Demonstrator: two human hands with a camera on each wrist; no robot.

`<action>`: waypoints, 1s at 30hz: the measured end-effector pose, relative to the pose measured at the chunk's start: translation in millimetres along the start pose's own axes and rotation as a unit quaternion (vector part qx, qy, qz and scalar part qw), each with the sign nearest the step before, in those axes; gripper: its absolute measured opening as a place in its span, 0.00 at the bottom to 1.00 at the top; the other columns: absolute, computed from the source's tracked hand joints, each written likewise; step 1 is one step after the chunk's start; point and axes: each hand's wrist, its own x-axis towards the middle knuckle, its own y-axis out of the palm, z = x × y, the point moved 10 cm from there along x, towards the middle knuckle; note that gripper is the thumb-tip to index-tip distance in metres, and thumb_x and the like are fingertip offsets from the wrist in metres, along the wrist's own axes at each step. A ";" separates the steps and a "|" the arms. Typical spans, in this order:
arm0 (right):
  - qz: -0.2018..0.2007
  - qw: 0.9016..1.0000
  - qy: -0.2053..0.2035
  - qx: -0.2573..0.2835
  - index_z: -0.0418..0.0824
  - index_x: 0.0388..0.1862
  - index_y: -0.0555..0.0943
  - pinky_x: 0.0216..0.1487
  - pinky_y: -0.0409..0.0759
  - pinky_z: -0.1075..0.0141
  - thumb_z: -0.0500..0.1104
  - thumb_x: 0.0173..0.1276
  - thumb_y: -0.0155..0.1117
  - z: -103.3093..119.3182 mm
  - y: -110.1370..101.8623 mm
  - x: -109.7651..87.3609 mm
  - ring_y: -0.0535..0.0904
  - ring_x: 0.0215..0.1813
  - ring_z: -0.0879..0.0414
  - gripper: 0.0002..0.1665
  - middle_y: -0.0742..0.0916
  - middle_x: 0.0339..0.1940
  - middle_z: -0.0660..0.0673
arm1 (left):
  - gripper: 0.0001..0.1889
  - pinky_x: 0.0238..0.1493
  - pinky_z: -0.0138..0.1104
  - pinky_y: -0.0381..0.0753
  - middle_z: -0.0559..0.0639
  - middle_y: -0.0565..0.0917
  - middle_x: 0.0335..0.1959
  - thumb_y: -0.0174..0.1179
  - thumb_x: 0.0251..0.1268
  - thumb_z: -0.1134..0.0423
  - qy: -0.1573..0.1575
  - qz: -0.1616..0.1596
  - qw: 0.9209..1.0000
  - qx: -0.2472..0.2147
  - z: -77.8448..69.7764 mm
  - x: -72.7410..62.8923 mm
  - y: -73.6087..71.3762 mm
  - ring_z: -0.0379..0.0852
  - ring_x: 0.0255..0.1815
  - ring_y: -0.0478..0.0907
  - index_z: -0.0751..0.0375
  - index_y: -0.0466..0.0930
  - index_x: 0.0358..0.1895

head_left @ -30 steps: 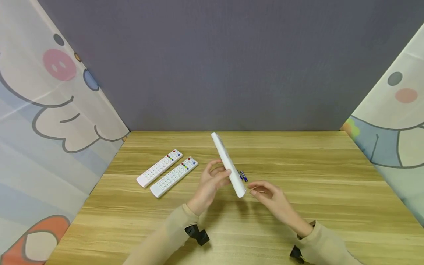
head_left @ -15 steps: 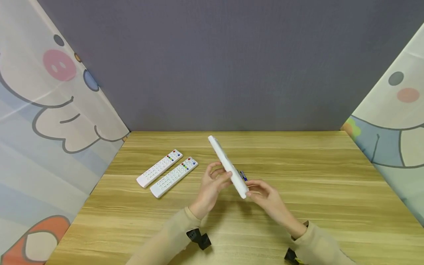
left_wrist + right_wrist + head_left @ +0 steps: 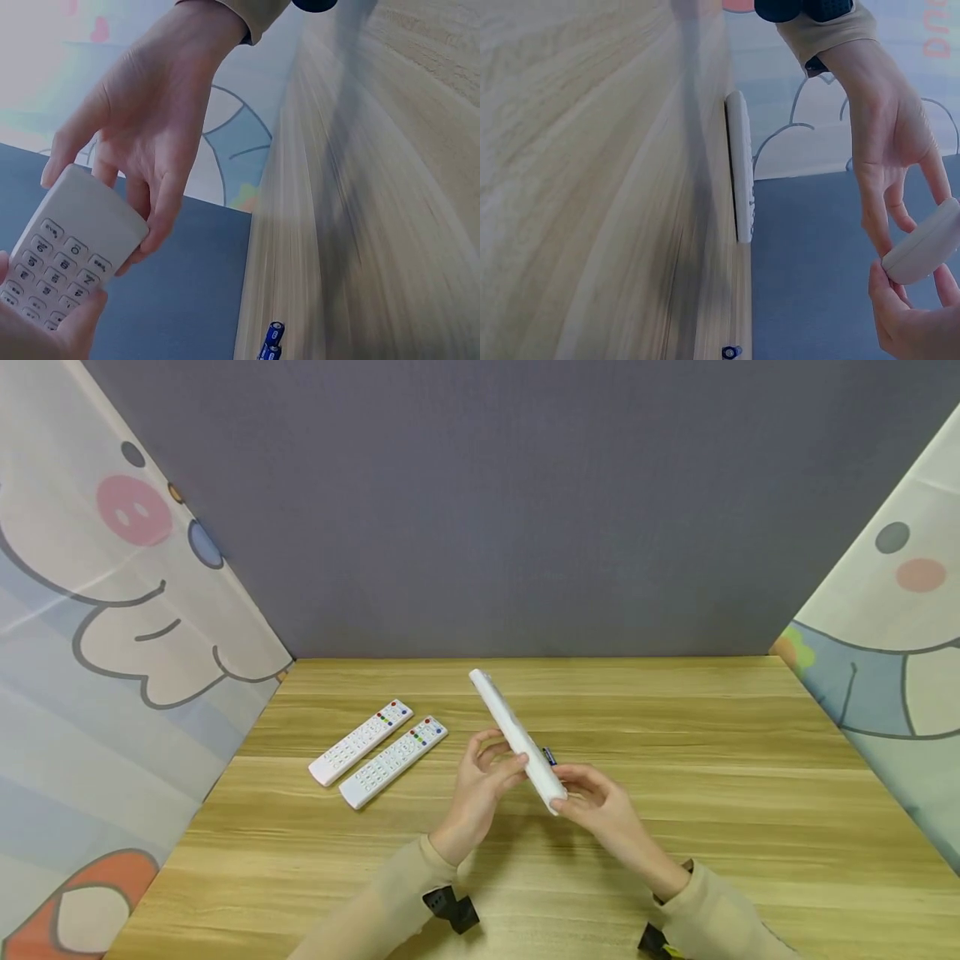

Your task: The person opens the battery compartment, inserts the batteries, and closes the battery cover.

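A white remote control (image 3: 507, 723) is held tilted above the table, its narrow side toward the head camera. My left hand (image 3: 478, 787) grips it around the middle, thumb on the near side. At its lower end my right hand (image 3: 603, 808) pinches the remote between thumb and fingers. The left wrist view shows its keypad face (image 3: 58, 266) and the plain end that the right fingers hold. Blue batteries (image 3: 273, 339) lie on the table beyond the held remote, partly hidden behind it in the head view.
Two more white remotes, one farther left (image 3: 362, 743) and one nearer (image 3: 394, 763), lie buttons up on the wooden table (image 3: 712, 735), left of the hands. A dark grey panel (image 3: 525, 510) stands behind, with cartoon-printed cloth (image 3: 112, 693) at both sides.
The right hand has moved left from beside the remote and taken hold of its lower end. The remote has tilted slightly, its upper end shifting left; the left hand keeps its grip.
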 end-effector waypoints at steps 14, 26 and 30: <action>-0.011 1.000 0.018 -0.003 0.29 0.51 0.71 0.48 0.76 0.70 0.33 0.55 0.63 -1.0 -6.0 -5.0 0.74 0.48 0.61 0.24 0.78 0.49 0.49 | 0.20 0.49 0.41 0.76 0.55 0.71 0.43 0.56 0.55 0.73 0.028 -0.015 0.999 -0.019 -14.5 4.5 -13.3 0.45 0.40 0.76 0.67 0.61 0.51; -0.010 0.997 -0.043 -0.056 0.30 0.48 0.74 0.49 0.76 0.69 0.31 0.50 0.66 11.2 -6.7 -9.6 0.74 0.48 0.60 0.24 0.79 0.47 0.47 | 0.23 0.50 0.41 0.75 0.54 0.76 0.42 0.53 0.57 0.75 0.035 -0.024 0.999 -0.021 -30.4 2.2 -23.3 0.45 0.41 0.77 0.68 0.60 0.57; -0.016 0.993 -0.066 -0.096 0.32 0.47 0.75 0.49 0.75 0.71 0.32 0.49 0.67 16.3 -7.7 -11.9 0.74 0.48 0.65 0.24 0.79 0.48 0.42 | 0.27 0.51 0.41 0.75 0.56 0.76 0.44 0.52 0.57 0.75 0.030 -0.018 0.999 -0.016 -33.3 0.1 -25.1 0.45 0.42 0.77 0.69 0.56 0.60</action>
